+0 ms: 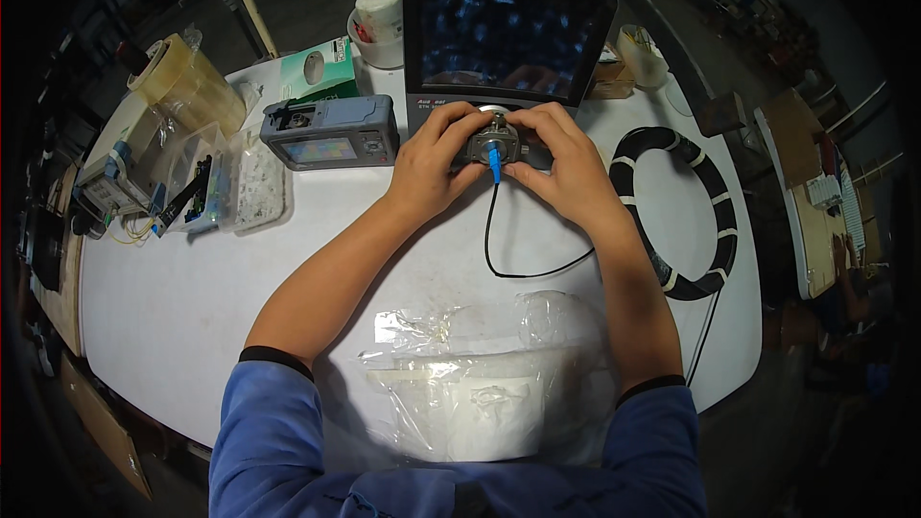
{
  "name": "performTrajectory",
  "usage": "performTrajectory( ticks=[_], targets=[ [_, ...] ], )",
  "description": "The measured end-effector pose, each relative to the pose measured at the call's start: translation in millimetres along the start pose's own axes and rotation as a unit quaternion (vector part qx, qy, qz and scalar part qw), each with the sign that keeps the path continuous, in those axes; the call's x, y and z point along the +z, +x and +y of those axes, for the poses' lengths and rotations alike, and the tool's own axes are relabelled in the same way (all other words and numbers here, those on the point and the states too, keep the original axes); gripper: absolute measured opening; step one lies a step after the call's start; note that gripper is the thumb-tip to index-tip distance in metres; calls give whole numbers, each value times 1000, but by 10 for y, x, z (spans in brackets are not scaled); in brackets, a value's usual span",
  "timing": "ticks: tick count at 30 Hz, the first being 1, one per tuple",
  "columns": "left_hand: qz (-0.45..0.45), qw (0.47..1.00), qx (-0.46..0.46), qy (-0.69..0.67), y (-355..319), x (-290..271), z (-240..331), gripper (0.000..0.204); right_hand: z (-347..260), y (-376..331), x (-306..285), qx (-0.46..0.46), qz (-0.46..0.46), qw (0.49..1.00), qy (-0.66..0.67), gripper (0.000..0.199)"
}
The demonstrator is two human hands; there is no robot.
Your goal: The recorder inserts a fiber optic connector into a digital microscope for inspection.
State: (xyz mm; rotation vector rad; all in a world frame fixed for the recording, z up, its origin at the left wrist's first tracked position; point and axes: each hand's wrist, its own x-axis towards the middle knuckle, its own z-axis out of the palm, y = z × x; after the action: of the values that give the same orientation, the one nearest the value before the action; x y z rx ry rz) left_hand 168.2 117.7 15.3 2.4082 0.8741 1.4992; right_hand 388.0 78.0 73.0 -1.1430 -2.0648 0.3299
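Observation:
Both my hands are at a small metal connector holder at the foot of a dark upright screen unit. My left hand closes on the holder's left side, thumb low and fingers above. From the right, my right hand grips it the same way. Between my thumbs a blue fibre connector sits in the front of the holder. Its thin black cable hangs down, then curves right under my right forearm. Blurry bluish patches show on the screen. My fingers partly hide the holder.
A black cable coil with white ties lies right of my right arm. Left stand a grey handheld tester, a green box, a tape roll and a plastic tray. Clear plastic bags lie close to my body.

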Motion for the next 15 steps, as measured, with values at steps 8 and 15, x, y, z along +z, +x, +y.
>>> performTrajectory(
  ticks=[8, 15],
  targets=[
    [18, 1000, 5, -3, -5, 26, -11, 66, -14, 0, -19, -9, -5, 1000, -5, 58],
    [33, 999, 9, -6, -6, 37, -9, 65, -25, 12, -28, -2, -12, 1000, 8, 59]
  ],
)
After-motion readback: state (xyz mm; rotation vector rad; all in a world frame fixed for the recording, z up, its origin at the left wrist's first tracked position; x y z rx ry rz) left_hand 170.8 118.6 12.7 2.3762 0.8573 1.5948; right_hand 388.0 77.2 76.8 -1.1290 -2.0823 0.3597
